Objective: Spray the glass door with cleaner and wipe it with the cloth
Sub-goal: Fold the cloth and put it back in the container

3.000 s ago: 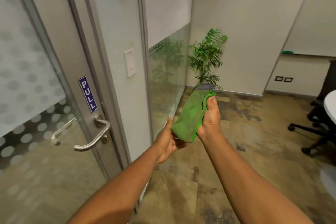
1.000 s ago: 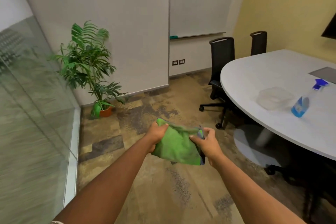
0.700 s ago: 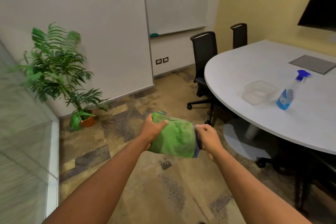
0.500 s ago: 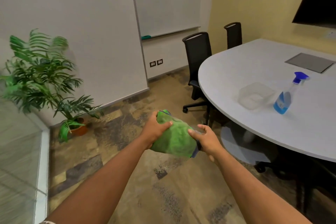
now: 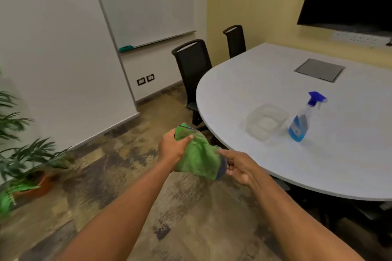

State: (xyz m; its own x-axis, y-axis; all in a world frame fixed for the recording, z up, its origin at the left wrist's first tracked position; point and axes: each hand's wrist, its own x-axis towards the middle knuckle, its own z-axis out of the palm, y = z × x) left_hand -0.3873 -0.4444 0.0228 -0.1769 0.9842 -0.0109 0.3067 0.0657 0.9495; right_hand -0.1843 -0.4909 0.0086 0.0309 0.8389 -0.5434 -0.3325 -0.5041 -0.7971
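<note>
**Head cam: cloth in hand, sprayer not yet picked up**

Head view faces the table, w/ no glass door in shot. Judging by that, fetch-the-cleaner step: next calls for freeing one hand & reaching to the spray bottle, upright, blue liquid low, beside a clear tub. Green cloth, bunched, sits btwn hands; left hand grips its top, right hand pinches its lower edge.

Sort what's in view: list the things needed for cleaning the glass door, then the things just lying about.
For the job: green cloth, gripped by the left hand; spray bottle on the table.
Lying about: clear container, chairs, potted plant, eraser.
</note>
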